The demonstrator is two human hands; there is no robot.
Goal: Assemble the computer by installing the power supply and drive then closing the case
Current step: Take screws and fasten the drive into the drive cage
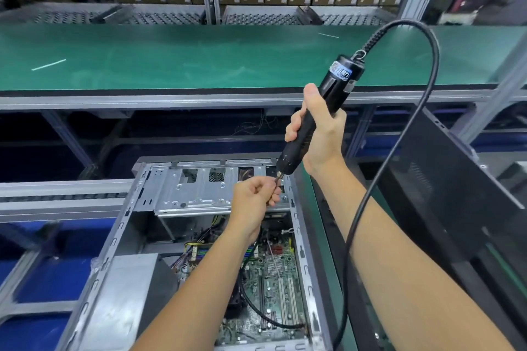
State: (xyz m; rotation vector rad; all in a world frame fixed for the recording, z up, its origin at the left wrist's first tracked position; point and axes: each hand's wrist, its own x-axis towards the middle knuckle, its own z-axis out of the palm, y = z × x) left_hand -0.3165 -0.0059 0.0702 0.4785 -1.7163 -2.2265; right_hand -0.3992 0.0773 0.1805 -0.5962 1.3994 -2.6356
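Two hands over open computer case [199, 236], right hand [316, 134] gripped electric screwdriver [322, 111], left hand [256, 202] pinched its bit [279, 179]

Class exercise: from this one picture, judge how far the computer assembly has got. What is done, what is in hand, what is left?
Done: the power supply sits inside the open case. In hand: the right hand grips the electric screwdriver while the left hand pinches at its bit, over the drive cage. Left: closing up; the side panel stands off to the right.

Open grey computer case [94, 288] lies on its side; drive cage [196, 194] at 12 o'clock end, green motherboard [273, 288] exposed at 6 o'clock.
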